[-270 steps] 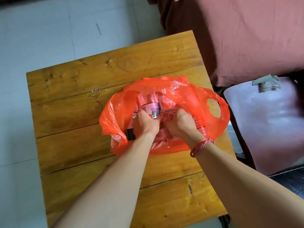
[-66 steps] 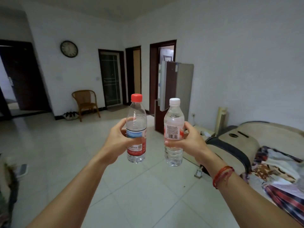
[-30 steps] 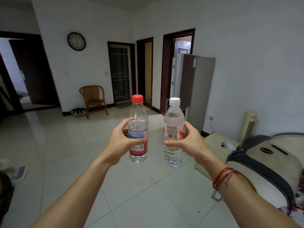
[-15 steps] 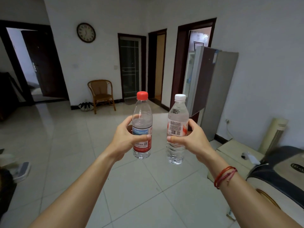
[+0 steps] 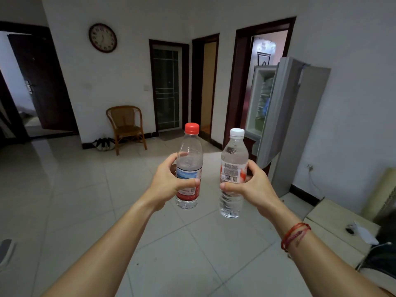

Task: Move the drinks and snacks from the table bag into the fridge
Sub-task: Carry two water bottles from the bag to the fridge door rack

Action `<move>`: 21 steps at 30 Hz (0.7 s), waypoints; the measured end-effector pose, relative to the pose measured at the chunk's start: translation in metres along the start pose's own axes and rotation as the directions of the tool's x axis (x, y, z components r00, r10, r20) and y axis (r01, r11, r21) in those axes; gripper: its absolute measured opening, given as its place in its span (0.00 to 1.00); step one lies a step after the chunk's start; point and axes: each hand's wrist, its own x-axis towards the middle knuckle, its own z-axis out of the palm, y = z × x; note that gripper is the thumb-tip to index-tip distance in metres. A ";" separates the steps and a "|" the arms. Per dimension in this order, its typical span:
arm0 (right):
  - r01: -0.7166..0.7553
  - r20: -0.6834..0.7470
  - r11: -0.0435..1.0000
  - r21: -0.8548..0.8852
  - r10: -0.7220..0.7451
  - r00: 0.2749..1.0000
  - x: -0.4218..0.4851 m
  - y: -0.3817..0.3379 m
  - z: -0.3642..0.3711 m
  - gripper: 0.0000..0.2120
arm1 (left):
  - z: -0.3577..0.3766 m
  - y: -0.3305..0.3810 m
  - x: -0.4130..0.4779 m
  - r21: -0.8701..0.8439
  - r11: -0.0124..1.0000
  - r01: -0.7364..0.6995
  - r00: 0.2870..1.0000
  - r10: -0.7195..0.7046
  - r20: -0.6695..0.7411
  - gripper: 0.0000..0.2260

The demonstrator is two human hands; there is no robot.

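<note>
My left hand (image 5: pixel 169 185) grips a clear water bottle with a red cap (image 5: pixel 189 155) and a red and blue label, held upright at chest height. My right hand (image 5: pixel 255 187) grips a second clear bottle with a white cap (image 5: pixel 234 153) and a barcode label, also upright. The grey fridge (image 5: pixel 300 125) stands ahead to the right against the wall. Its upper door (image 5: pixel 276 108) hangs open, and lit white shelves (image 5: pixel 262 97) show inside. The table and bag are out of view.
A wicker chair (image 5: pixel 126 127) stands by the far wall under a round clock (image 5: pixel 102 37). Three dark doorways line the back wall. A low beige cabinet (image 5: pixel 334 228) and a standing fan (image 5: pixel 383 196) sit at the right. Pale floor tiles stretch toward the fridge.
I have come nearer to the fridge, which now looks larger and sits further right, with its lit inside showing. Both bottles stay upright in my hands.
</note>
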 end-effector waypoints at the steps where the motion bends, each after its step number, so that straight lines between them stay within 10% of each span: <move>1: -0.004 -0.006 1.000 0.004 0.004 1.000 0.015 0.002 0.003 0.29 | -0.003 -0.005 0.015 0.005 1.000 0.004 1.000 -0.004 0.002 0.33; 21: -0.016 0.045 1.000 0.013 0.015 0.999 0.351 0.085 0.022 0.33 | -0.005 -0.103 0.335 0.013 0.999 0.044 0.999 -0.044 -0.021 0.35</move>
